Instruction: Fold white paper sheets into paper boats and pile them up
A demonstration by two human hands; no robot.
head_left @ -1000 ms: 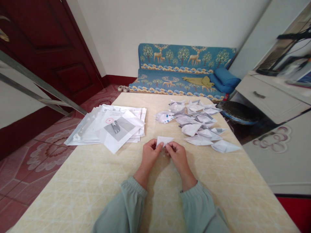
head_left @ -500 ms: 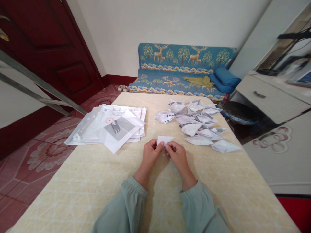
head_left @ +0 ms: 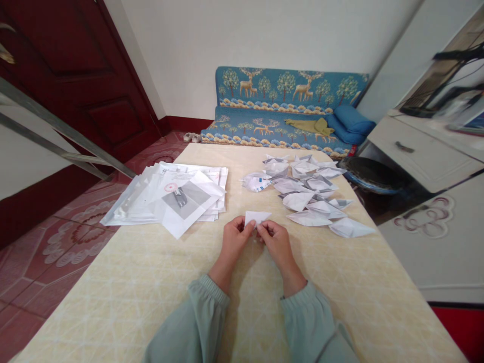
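A small piece of folded white paper (head_left: 257, 217) is pinched between both hands, just above the middle of the table. My left hand (head_left: 237, 236) grips its left side, thumb on the near face. On the other side my right hand (head_left: 275, 240) holds the lower right part with thumb and fingers; some fingertips are hidden behind the paper. Several folded paper boats (head_left: 312, 218) in white and grey sit in rows to the right, apart from the hands. One folded piece with blue print (head_left: 257, 182) lies beyond the paper I hold.
A stack of printed sheets (head_left: 139, 201) lies at the table's left, with a loose grey-printed sheet (head_left: 192, 204) on top. Behind the patterned tablecloth (head_left: 151, 297) stands a blue sofa (head_left: 242, 121). A white cabinet (head_left: 427, 151) and a dark round pan (head_left: 372, 174) are at right.
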